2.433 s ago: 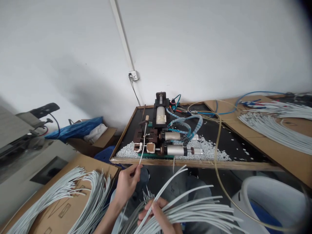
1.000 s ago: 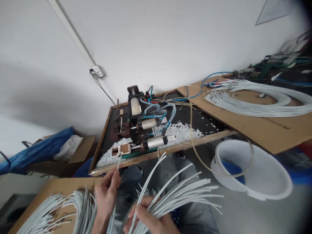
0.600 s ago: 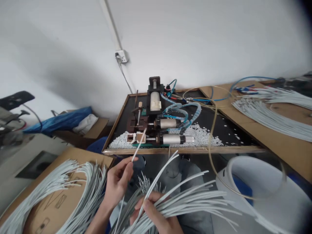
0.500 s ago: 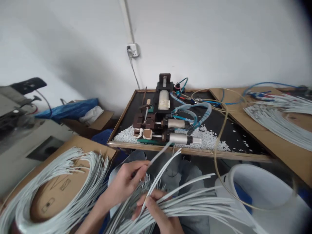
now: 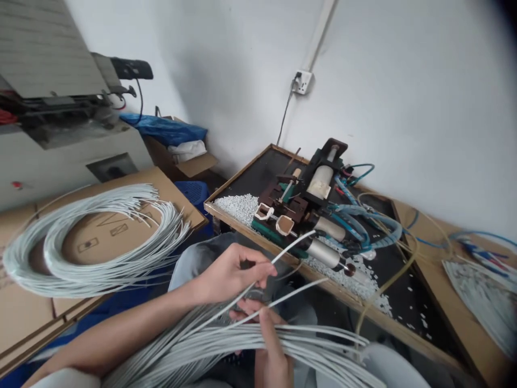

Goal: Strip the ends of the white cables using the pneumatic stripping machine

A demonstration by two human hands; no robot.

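Between the thumb and fingers of my left hand [image 5: 238, 272] is one white cable [image 5: 293, 245], its free end pointing up and right toward the machine [image 5: 319, 186]. My right hand [image 5: 269, 337] is closed round a thick bundle of white cables [image 5: 226, 345] across my lap, its thumb on top. Another single cable [image 5: 301, 291] sticks out above that bundle, beside the right thumb. The machine has metal cylinders [image 5: 323, 252] at its near side. Neither hand touches the machine.
A wooden-edged black tray [image 5: 246, 237] holds the machine and many small white bits [image 5: 238, 207]. Coiled white cables [image 5: 52, 242] lie on cardboard [image 5: 177, 199] at left. More cables [image 5: 480, 302] lie at right. A white bucket [image 5: 391, 366] stands low right.
The view has turned left, so the machine appears farther right and tilted. My left hand holds its cable closer to the bundle's cables, and the bundle lies flatter across my lap.
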